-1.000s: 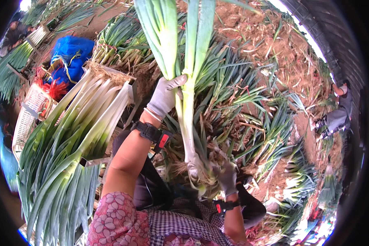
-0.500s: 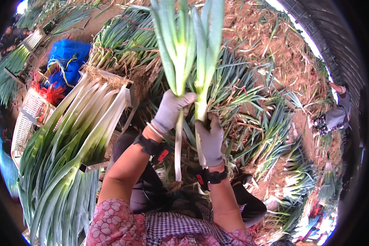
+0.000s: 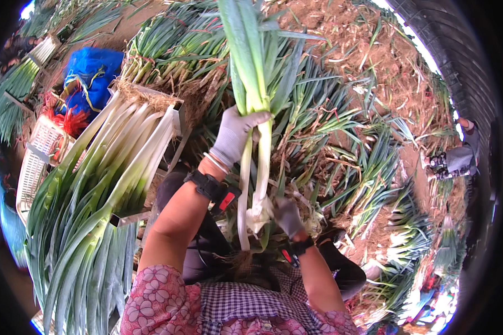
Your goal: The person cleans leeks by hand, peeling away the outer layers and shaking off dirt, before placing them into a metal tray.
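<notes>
My left hand [image 3: 233, 134], in a grey-white glove, is closed around two long green onions with their leaves pointing up and away. The left green onion [image 3: 244, 190] has a slim white stem with brown roots at its lower end. Beside it, the thicker green onion [image 3: 263, 162] has pale outer skin [image 3: 258, 218] bunched loosely around its lower stem. My right hand [image 3: 289, 218], also gloved, is just right of that bunched skin. Motion blurs its fingers, so I cannot see whether they hold anything.
At left, a metal rack [image 3: 179, 120] holds many green onions [image 3: 131, 145], roots away from me. Behind it are a white plastic basket [image 3: 31, 173], red ties [image 3: 70, 124] and a blue mesh bag [image 3: 92, 75]. Onion piles [image 3: 369, 178] cover the soil at right. Another person [image 3: 458, 153] is at far right.
My right hand has left the thicker onion's stem and moved down and right. That onion now sits in my left hand with the other, its outer skin bunched low on the stem.
</notes>
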`<action>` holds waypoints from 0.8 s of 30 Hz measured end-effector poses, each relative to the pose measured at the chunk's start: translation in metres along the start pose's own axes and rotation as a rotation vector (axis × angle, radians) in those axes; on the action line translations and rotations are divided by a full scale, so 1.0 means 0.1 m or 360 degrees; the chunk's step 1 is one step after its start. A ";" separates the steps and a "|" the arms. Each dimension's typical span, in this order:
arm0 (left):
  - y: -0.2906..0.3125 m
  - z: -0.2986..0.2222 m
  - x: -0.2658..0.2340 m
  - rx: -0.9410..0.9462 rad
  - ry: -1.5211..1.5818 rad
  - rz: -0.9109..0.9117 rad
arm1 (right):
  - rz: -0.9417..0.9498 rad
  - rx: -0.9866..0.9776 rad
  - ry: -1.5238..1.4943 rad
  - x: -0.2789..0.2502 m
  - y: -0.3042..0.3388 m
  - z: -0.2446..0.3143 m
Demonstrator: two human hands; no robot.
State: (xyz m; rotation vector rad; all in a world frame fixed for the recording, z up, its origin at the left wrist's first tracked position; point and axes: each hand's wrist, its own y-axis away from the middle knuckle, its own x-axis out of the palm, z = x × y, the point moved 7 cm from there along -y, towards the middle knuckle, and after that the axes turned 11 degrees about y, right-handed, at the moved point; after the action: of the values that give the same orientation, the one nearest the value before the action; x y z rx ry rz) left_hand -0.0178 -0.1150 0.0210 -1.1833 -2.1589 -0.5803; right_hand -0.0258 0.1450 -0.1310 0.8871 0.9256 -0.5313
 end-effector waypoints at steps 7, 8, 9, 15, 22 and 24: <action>-0.13 -0.17 -0.23 0.0193 0.0014 -0.0179 | -0.0633 -0.0426 -0.0415 -0.57 0.13 0.17; -0.15 -0.14 -0.27 0.0205 0.0075 -0.0195 | -0.0663 -0.0658 -0.0911 -0.71 0.13 0.45; -0.16 -0.11 -0.22 0.0190 0.0067 -0.0174 | -0.0683 -0.0645 -0.0902 -0.64 0.16 0.50; 0.01 -0.29 -0.19 -0.0017 -0.0375 -0.0098 | 0.0095 -0.0252 -0.1395 -0.49 0.18 0.63; -0.33 0.64 -0.23 -0.0407 -0.0092 0.0095 | -0.0563 -0.0660 -0.1041 -0.89 0.01 0.85; -0.32 0.94 -0.17 -0.0633 -0.0164 0.0083 | -0.0720 -0.0442 -0.1249 -0.72 0.02 0.54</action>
State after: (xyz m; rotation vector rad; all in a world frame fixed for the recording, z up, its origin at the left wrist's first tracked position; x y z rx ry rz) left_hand -0.0659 -0.0832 -0.0613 -1.5004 -2.1498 -0.9775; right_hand -0.0373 0.1026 -0.0522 0.1592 0.4448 -1.0181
